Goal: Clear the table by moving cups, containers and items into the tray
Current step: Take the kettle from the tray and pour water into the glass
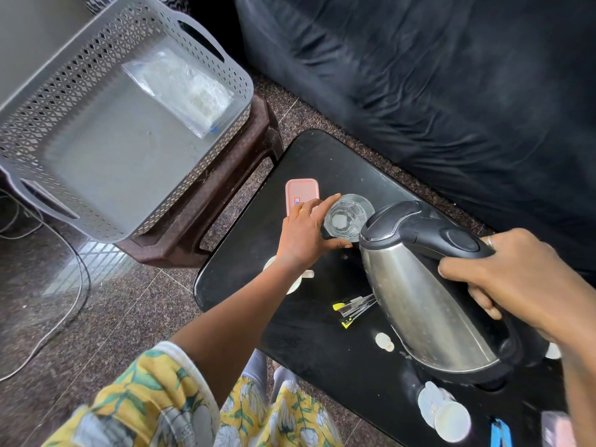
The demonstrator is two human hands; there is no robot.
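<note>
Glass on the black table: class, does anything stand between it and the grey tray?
Only the flat pink box lies between the glass, held by the left hand, and the tray; it is lower than the glass.

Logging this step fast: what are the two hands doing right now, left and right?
Left hand: thumb and fingers round the clear glass.
Right hand: grips the kettle by its handle.

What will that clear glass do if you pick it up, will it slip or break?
The glass looks thin and see-through, so it would probably break if dropped on the hard table. Its smooth sides may be slippery. It seems empty, so it is likely light.
</note>
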